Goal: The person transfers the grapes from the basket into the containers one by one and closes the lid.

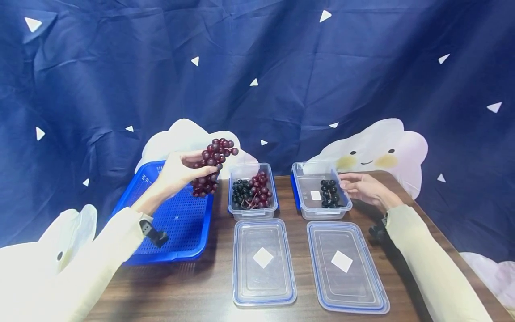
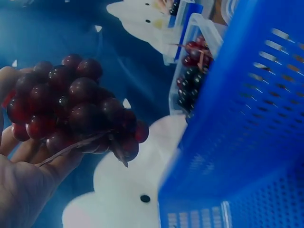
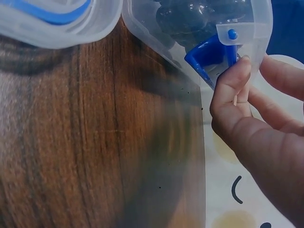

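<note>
A bunch of dark red grapes (image 1: pixel 213 163) is in my left hand (image 1: pixel 177 172), raised over the blue basket (image 1: pixel 209 223). Thumb and fingers grip the grapes, and the left wrist view shows a thin stem hanging from the bunch (image 2: pixel 85 109). My right hand (image 1: pixel 364 188) holds the right side of a clear plastic container (image 1: pixel 303 179) with black grapes (image 1: pixel 330 194) inside. In the right wrist view, the thumb lies by the container's blue latch (image 3: pixel 211 54), with fingers around the far corner.
A second clear container (image 1: pixel 253 213) between basket and right container holds black grapes (image 1: pixel 241 192) and red grapes (image 1: pixel 261 190). Two clear lids, the left one (image 1: pixel 263 281) and the right one (image 1: pixel 352 286), lie in front on the wooden table (image 1: pixel 193 295). A blue curtain (image 1: pixel 281 44) hangs behind.
</note>
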Demonstrator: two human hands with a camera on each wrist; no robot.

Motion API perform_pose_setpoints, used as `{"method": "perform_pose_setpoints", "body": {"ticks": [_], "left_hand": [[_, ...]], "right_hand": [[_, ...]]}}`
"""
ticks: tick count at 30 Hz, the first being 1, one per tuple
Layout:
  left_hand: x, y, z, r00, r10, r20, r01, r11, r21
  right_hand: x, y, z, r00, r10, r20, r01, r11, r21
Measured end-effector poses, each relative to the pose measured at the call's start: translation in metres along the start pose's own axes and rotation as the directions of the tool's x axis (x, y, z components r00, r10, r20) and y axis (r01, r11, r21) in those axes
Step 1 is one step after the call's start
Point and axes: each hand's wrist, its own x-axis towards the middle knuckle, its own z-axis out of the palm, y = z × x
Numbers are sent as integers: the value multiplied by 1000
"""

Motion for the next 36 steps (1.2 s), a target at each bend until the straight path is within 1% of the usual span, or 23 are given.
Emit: {"method": "perform_pose_setpoints", "body": {"ticks": [3,6,11,15,17,21,24,27,31,34,36], "left_hand": [[11,6,13,999,28,26,-27,999,-18],[23,12,26,998,45,38,-43,998,-36],[41,20,51,998,47,51,-45,999,-29],[54,26,72,998,44,48,-43,999,-21],[61,29,82,998,44,54,-42,998,-40],[73,35,105,998,40,55,-34,994,-108],[82,39,122,999,37,37,-31,989,-144],[90,42,139,1000,12,10,-10,985,-170],[101,44,165,998,-53,-35,44,975,-219],[108,44,184,990,-114,-79,92,967,-236],[112,43,196,984,-151,-95,124,960,-250]], "right_hand": [[0,0,1,1000,5,-5,-5,1000,-6],[-1,0,2,1000,-5,5,5,1000,3],[-2,1,2,1000,-10,13,10,999,44],[-2,1,2,1000,-8,16,7,998,61],[-2,1,2,1000,-12,17,11,998,67],[-2,2,1,1000,-21,24,19,997,79],[-2,2,1,999,-22,26,20,996,91],[-2,3,1,999,-27,30,24,996,90],[-3,2,0,999,-35,34,32,996,82],[-4,3,0,999,-37,36,34,996,82],[-4,3,-1,999,-38,35,35,996,84]]}}
